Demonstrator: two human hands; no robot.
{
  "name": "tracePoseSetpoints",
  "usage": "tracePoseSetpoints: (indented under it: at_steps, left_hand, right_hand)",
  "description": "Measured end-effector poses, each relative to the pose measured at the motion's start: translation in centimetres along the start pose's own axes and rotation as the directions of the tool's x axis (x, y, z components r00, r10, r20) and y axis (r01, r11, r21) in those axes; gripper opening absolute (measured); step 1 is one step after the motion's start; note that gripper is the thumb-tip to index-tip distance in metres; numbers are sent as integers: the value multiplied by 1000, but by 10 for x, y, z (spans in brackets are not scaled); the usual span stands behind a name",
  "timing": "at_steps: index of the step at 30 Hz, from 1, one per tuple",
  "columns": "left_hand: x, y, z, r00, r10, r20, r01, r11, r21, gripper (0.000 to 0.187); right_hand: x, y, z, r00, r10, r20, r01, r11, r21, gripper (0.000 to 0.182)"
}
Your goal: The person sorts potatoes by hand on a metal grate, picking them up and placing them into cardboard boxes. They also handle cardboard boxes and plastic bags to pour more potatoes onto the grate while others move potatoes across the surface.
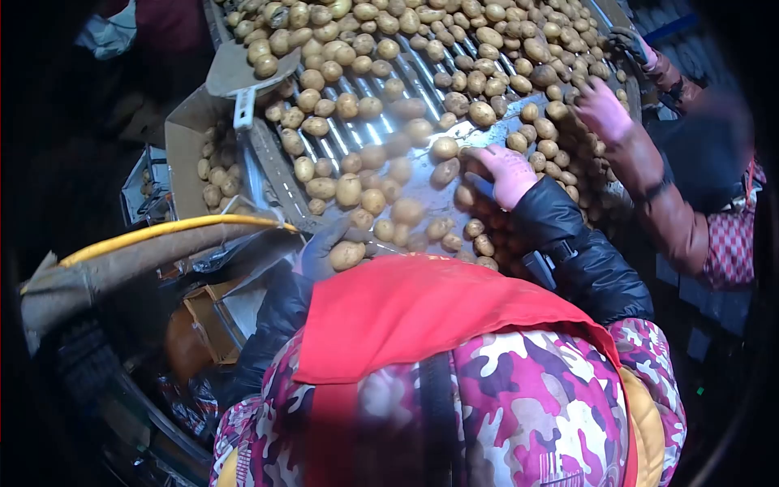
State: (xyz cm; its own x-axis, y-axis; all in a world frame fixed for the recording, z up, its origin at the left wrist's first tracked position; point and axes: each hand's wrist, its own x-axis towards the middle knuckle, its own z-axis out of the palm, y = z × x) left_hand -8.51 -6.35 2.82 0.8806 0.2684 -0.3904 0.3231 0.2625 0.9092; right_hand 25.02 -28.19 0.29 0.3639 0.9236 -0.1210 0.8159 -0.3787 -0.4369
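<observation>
My left hand, in a grey glove, is closed around a potato at the near edge of the sorting surface. Over the bare metal plate, my right hand reaches out in a pink glove. Its fingers point left toward a potato and look apart, though their undersides are hidden. Many potatoes lie on the metal rollers ahead, and several near the plate are blurred.
A metal scoop with a white handle lies at the upper left, above a cardboard box of potatoes. A yellow-edged band crosses the left. At right, a co-worker's pink-gloved hand and another person's dark-gloved hand are over the potatoes.
</observation>
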Motion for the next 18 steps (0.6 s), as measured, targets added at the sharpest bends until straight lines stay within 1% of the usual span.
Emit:
tracePoseSetpoints:
  at_steps: [1, 2, 3, 4, 5, 6, 7, 8, 9, 10, 11, 12, 13, 15, 17, 18]
  left_hand:
    - [-3, 7, -3, 1000, 17, 9, -17, 996, 84, 41]
    - [-5, 15, -6, 999, 33, 18, -36, 985, 167, 42]
    - [4, 24, -12, 998, -57, -36, 60, 993, 98, 43]
    - [12, 29, -18, 985, -156, -79, 158, 987, 20, 43]
    - [25, 24, -25, 980, -134, -146, 147, 986, 82, 44]
    - [38, 20, -31, 971, -112, -211, 144, 979, 145, 45]
    - [55, 27, -33, 930, -237, -282, 287, 946, 150, 45]
    - [64, 41, -26, 937, -196, -287, 307, 855, 418, 47]
    - [74, 53, -19, 949, -150, -278, 302, 694, 654, 50]
    - [88, 47, -22, 973, -77, -218, 227, 503, 834, 62]
    - [100, 41, -18, 966, -113, -231, 256, 368, 894, 52]
    - [113, 41, -17, 963, -140, -231, 263, 295, 919, 55]
    - [130, 36, -15, 957, -168, -236, 270, 218, 938, 58]
    - [147, 31, -12, 941, -220, -256, 275, 57, 960, 65]
    - [123, 56, 7, 929, -209, -304, 352, 257, 900, 52]
    - [118, 55, 2, 954, -210, -212, 280, 387, 878, 50]
  right_hand:
    - [2, -1, 5, 996, 85, -32, -75, 970, 229, 44]
    - [5, -1, 9, 984, 175, -44, -137, 883, 448, 44]
    - [7, -2, 11, 963, 266, -31, -185, 743, 643, 45]
    - [7, -7, 5, 921, 365, 137, -270, 341, 900, 43]
    - [0, -17, 3, 904, 398, 159, -136, -84, 987, 41]
    - [-2, -11, 15, 917, 395, 56, -21, -94, 995, 42]
    - [-7, -7, 25, 916, 399, -50, 98, -100, 990, 43]
    - [-10, -12, 11, 963, 240, 122, 24, -529, 848, 47]
    - [-15, -16, 11, 937, 298, 181, -8, -501, 865, 50]
    - [-19, -23, 11, 904, 358, 233, -38, -476, 879, 53]
    - [-25, -28, 11, 864, 419, 281, -69, -454, 888, 56]
    - [-34, -29, 15, 846, 404, 347, -88, -536, 840, 58]
    - [-40, -42, 11, 846, 438, 304, -78, -462, 883, 57]
    - [-58, -51, 16, 823, 459, 335, -92, -473, 876, 55]
    - [-78, -30, 51, 844, 392, 366, -80, -583, 809, 54]
    - [-86, -25, 58, 843, 390, 370, -62, -614, 787, 53]
